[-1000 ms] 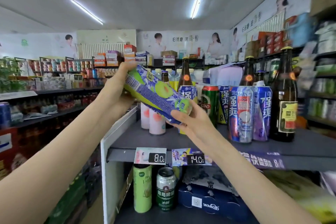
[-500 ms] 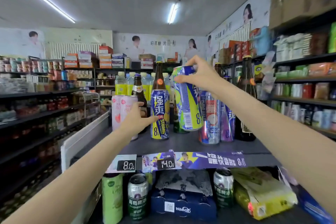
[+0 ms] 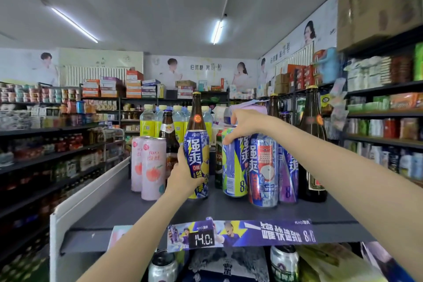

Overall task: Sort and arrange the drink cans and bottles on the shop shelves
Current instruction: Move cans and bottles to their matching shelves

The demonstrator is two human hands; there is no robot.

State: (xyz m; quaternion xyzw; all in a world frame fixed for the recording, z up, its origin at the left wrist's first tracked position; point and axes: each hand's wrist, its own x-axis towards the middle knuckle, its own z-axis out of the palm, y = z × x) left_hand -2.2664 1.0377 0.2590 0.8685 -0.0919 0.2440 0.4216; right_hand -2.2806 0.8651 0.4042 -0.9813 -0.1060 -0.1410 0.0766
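My left hand [image 3: 183, 176] wraps the blue-and-yellow lemon can [image 3: 197, 158], while my right hand [image 3: 246, 125] pinches the green-and-blue can's [image 3: 233, 167] top rim on the shelf [image 3: 128, 210].

Top shelf [image 3: 142, 210]: 2 pink cans [image 3: 153, 168], 5 blue-toned cans [image 3: 262, 167]. Brown bottles [image 3: 196, 113]: 5. 2 hands [image 3: 183, 177].

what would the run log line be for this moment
left hand grips blue-yellow can | right hand holds green-blue can by top | both cans upright on shelf
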